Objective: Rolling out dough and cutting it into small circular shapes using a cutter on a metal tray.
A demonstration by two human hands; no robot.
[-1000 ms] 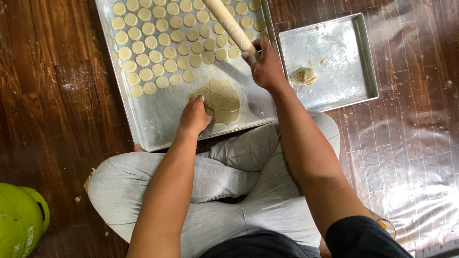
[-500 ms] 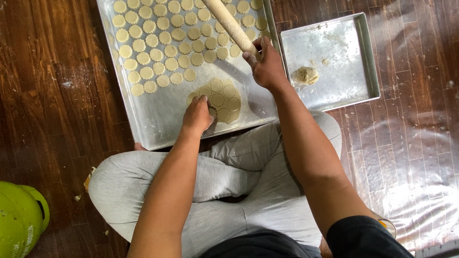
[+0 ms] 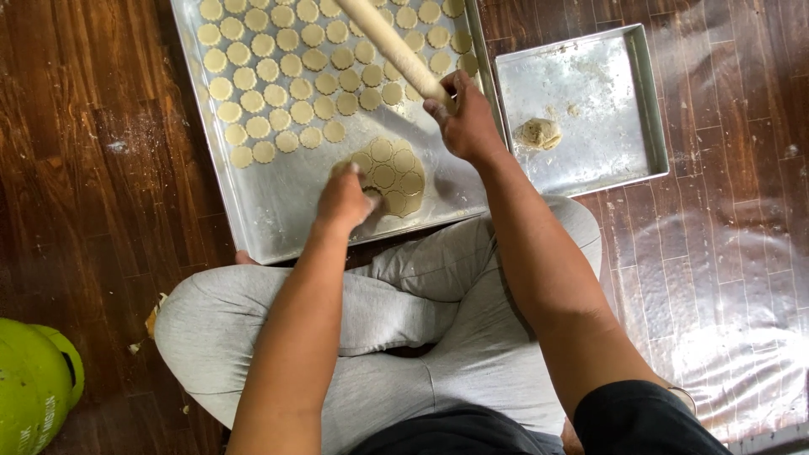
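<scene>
A large metal baking tray [image 3: 278, 211] lies on the wooden floor in front of my crossed legs. Rows of several small round dough discs [image 3: 295, 76] fill its far part. Near its front edge lies a flat dough sheet [image 3: 394, 173] marked with cut circles. My left hand [image 3: 344, 198] presses down on the sheet's left edge, fingers closed, and what is under them is hidden. My right hand [image 3: 463, 122] grips the near end of a pale wooden rolling pin [image 3: 389, 46] that slants up and away over the tray.
A smaller square metal tray [image 3: 624, 101] to the right holds a lump of dough [image 3: 538, 133] and flour crumbs. A green gas canister [image 3: 34, 392] stands at the bottom left. Clear plastic sheeting [image 3: 716, 295] covers the floor on the right.
My left hand has shifted slightly on the dough sheet's left edge. My right hand and the rolling pin stay nearly where they were.
</scene>
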